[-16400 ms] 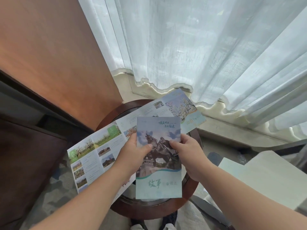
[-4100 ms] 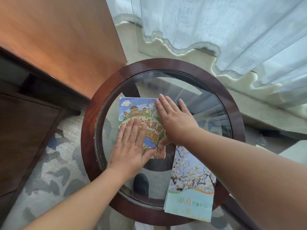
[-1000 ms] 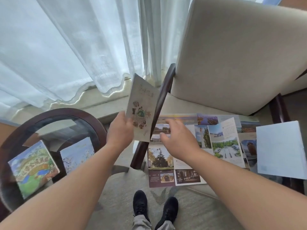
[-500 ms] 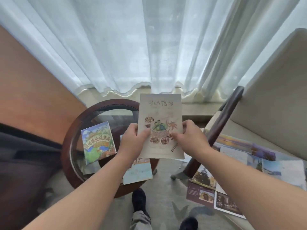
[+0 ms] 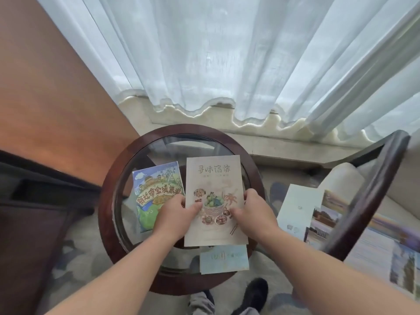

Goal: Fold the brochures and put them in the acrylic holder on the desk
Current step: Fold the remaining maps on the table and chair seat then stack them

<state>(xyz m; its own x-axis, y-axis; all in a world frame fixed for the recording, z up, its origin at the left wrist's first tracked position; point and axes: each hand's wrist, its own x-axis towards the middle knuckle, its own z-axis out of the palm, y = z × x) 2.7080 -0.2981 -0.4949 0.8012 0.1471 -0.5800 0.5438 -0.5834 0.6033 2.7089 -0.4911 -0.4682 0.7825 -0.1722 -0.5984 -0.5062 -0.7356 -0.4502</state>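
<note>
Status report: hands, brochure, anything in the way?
Left hand, right hand pinch beige brochure over glass table. Map brochure, blue brochure lie there. Holder not visible.

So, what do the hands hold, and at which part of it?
Both hold the beige food brochure: the left hand pinches its left edge, the right hand its right edge, near mid-height.

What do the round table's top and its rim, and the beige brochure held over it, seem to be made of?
Top: clear glass, glossy; the floor shows through it.
Rim: dark wood, probably varnished, given its faint sheen.
Brochure: printed paper or thin card, matte by its look.
</note>
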